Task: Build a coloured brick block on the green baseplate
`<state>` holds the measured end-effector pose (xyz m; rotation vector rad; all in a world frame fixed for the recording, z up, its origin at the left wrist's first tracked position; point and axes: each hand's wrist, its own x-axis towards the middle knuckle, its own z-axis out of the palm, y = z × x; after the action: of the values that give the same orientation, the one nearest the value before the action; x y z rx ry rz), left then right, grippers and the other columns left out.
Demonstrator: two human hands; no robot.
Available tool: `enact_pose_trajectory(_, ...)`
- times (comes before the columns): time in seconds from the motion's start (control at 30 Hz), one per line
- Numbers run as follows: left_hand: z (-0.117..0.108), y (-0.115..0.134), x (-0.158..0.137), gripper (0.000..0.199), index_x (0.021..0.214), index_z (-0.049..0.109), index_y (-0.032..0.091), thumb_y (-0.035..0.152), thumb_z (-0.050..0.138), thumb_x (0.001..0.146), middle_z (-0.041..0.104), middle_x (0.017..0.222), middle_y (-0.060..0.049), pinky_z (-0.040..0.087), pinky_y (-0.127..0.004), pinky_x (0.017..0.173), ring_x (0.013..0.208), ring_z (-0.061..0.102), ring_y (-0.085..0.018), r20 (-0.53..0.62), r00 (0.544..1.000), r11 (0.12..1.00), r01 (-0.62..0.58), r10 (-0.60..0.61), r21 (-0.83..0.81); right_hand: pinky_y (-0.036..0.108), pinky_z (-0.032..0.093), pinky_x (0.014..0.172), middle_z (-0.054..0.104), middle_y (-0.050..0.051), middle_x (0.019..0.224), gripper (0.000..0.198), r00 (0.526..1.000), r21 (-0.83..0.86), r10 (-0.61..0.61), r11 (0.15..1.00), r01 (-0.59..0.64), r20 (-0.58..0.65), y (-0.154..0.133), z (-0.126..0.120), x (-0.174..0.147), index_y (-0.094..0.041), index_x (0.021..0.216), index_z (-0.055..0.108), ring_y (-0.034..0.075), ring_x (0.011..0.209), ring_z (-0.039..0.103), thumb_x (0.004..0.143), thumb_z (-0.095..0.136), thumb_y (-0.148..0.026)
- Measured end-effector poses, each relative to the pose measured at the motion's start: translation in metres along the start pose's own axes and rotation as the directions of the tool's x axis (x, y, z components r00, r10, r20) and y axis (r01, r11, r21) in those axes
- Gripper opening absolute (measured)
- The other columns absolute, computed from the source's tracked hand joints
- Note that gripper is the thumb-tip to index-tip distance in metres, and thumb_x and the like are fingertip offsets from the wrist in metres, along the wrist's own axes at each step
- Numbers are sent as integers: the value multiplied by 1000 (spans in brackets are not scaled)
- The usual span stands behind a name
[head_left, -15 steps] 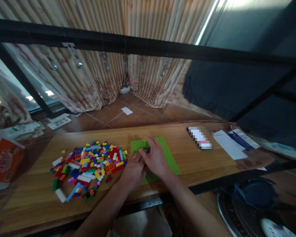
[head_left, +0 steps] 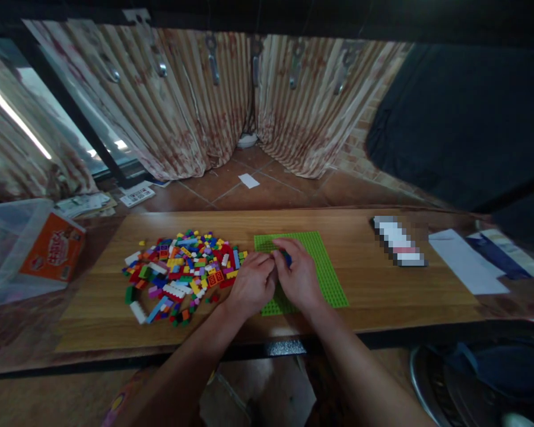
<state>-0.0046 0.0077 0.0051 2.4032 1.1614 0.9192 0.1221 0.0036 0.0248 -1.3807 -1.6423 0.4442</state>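
Note:
My left hand (head_left: 254,283) and my right hand (head_left: 298,276) meet over the left part of a green studded baseplate (head_left: 324,267). Between the thumb and curved fingers of my right hand shows a small dark blue toy brick (head_left: 288,259), mostly covered. The fingers of my left hand are curled and pressed against the right fingertips; whatever they pinch is hidden. Just left of the plate lies a loose heap of colourful toy bricks (head_left: 175,290), including white, red, yellow, blue and orange ones.
Everything rests on a wooden table (head_left: 360,296). To the right are a phone (head_left: 398,240), blurred by pixelation, and a white paper (head_left: 467,261). A clear plastic box (head_left: 18,249) with an orange label stands at the far left. Curtains (head_left: 204,112) hang behind.
The camera view has shifted, so the table sits higher and further right in the picture. Both hands stay together over the baseplate, with a slight change in the fingers.

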Motion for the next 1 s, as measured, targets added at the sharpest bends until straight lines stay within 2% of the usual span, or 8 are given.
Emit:
enact_pose_trajectory(0.27,-5,9,-2,19,64,47,19,14,46,82,51,64,-2,37,-29,61,64,48,-15,-85,996,998,35,-39,-48,37,51,84,71,7,95,27,998,85,40,995,-43,39,-6,1,-5,-21,99,68,20,89,66,92,43,-28)
enact_pose_trajectory(0.4,-7,12,-2,32,52,30,19,12,47,78,35,52,3,27,-26,52,51,34,-11,-159,985,997,56,-65,-58,34,52,80,72,5,93,25,999,89,46,995,-47,15,-7,0,-4,-22,95,70,19,87,67,90,47,-30)
enact_pose_trajectory(0.5,-14,7,1,40,51,22,19,14,49,81,27,50,5,20,-26,50,48,26,-9,-240,965,995,90,-100,-51,33,52,79,73,5,92,23,997,52,56,997,-53,-46,-5,-3,-1,-21,92,70,19,86,67,88,50,-31)
enact_pose_trajectory(0.6,-29,-7,5,45,51,20,19,20,52,83,22,49,6,18,-25,48,47,23,-7,-358,905,972,192,-229,-138,33,52,78,73,5,91,24,989,88,94,993,-84,-113,-3,-6,0,-21,90,70,19,85,66,88,50,-33)
enact_pose_trajectory(0.73,-53,-27,10,47,50,19,19,23,53,82,19,49,7,18,-23,46,47,19,-6,-495,750,886,268,-438,-378,33,53,75,73,5,88,24,983,105,123,989,-109,-136,-1,-7,-1,-20,89,71,19,81,66,87,51,-34)
enact_pose_trajectory(0.83,-63,-34,12,47,49,20,19,22,54,81,19,48,7,18,-23,45,46,18,-6,-548,662,841,251,-511,-480,33,53,73,73,5,87,23,986,101,109,990,-96,-126,-1,-7,-2,-19,88,71,19,80,67,87,53,-34)
enact_pose_trajectory(0.9,-65,-34,12,47,49,21,19,23,55,81,20,48,7,18,-23,45,46,18,-6,-552,649,829,237,-523,-507,31,53,71,73,5,86,22,988,105,93,991,-81,-120,-4,-5,-4,-19,88,71,18,77,67,87,54,-32)
enact_pose_trajectory(1.0,-63,-32,11,49,50,21,19,27,55,84,20,48,6,19,-23,45,47,19,-6,-532,678,834,232,-507,-500,28,52,70,74,5,86,20,997,106,41,994,-33,-72,-12,3,-12,-19,90,70,17,77,67,88,54,-29)
